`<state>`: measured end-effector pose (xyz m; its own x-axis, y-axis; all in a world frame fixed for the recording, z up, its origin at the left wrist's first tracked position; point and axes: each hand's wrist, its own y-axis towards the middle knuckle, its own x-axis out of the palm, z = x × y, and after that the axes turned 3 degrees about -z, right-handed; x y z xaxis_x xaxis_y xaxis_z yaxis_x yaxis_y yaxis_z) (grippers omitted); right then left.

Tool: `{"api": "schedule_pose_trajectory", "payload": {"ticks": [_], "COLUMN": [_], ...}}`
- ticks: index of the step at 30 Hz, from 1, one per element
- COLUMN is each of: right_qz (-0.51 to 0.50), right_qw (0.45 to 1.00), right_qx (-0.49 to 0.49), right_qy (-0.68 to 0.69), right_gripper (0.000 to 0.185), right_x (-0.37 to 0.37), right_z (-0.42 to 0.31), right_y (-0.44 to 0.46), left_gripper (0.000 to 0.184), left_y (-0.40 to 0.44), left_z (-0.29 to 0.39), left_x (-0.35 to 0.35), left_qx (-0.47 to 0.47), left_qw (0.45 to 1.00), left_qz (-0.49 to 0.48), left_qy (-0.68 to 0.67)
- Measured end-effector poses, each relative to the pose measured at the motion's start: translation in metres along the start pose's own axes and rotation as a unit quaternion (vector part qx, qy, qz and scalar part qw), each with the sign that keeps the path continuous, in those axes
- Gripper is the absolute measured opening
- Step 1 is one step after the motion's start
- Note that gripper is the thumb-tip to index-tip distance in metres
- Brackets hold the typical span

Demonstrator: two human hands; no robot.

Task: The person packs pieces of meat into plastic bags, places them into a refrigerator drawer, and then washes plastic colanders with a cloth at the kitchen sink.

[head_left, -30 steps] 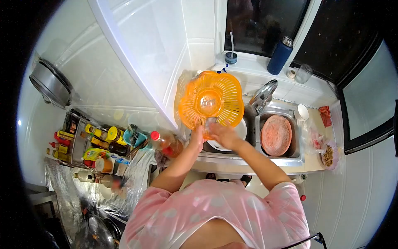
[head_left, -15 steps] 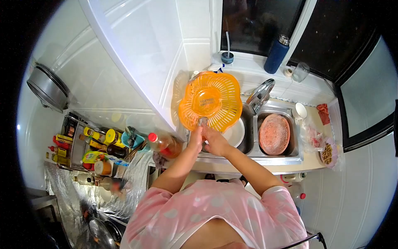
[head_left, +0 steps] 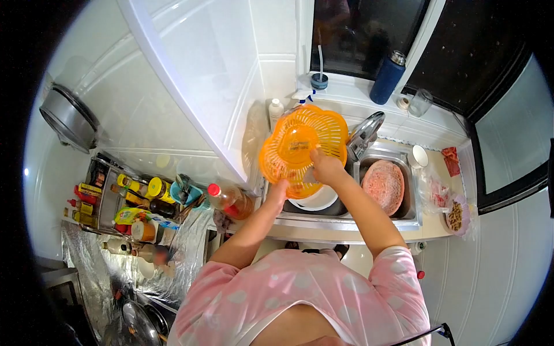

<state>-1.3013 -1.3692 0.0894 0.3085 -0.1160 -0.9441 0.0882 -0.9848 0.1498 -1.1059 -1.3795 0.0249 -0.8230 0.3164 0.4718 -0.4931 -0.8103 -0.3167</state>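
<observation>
An orange plastic colander (head_left: 291, 138) with a scalloped rim and slotted sides is held tilted over the left sink bowl. My left hand (head_left: 279, 191) grips its near left rim. My right hand (head_left: 328, 168) is closed and pressed against the colander near its centre right; a small greyish thing shows at the fingers, too blurred to name. Below the colander, a white bowl (head_left: 323, 200) sits in the left sink bowl, partly hidden. The right sink bowl holds a pinkish oval basket or basin (head_left: 383, 187). Behind stands the chrome faucet (head_left: 365, 135).
On the sill are a blue bottle (head_left: 388, 78) and a glass jar (head_left: 420, 102). A white cup (head_left: 418, 157) and a bowl of small brown pieces (head_left: 457, 215) stand right of the sink. At left are a red-capped bottle (head_left: 231, 202) and a rack of condiments (head_left: 104, 216).
The colander has shifted right and toward me, uncovering a white bottle behind it. My hands, close together before, are now apart, with the right one moved up and right over the colander.
</observation>
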Motion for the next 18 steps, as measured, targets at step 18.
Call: {"api": "schedule_pose_trajectory", "payload": {"ticks": [18], "right_qz": [0.147], "right_qw": [0.986], "right_qx": [-0.081], "right_qy": [0.013], "right_gripper": [0.025], "right_x": [0.067], "right_z": [0.016], "right_y": [0.0], "left_gripper": [0.044], "left_y": [-0.001], "left_z": [0.011], "left_x": [-0.005], "left_qx": [0.0], "left_qw": [0.998], "left_qz": [0.054], "left_qy": [-0.039]}}
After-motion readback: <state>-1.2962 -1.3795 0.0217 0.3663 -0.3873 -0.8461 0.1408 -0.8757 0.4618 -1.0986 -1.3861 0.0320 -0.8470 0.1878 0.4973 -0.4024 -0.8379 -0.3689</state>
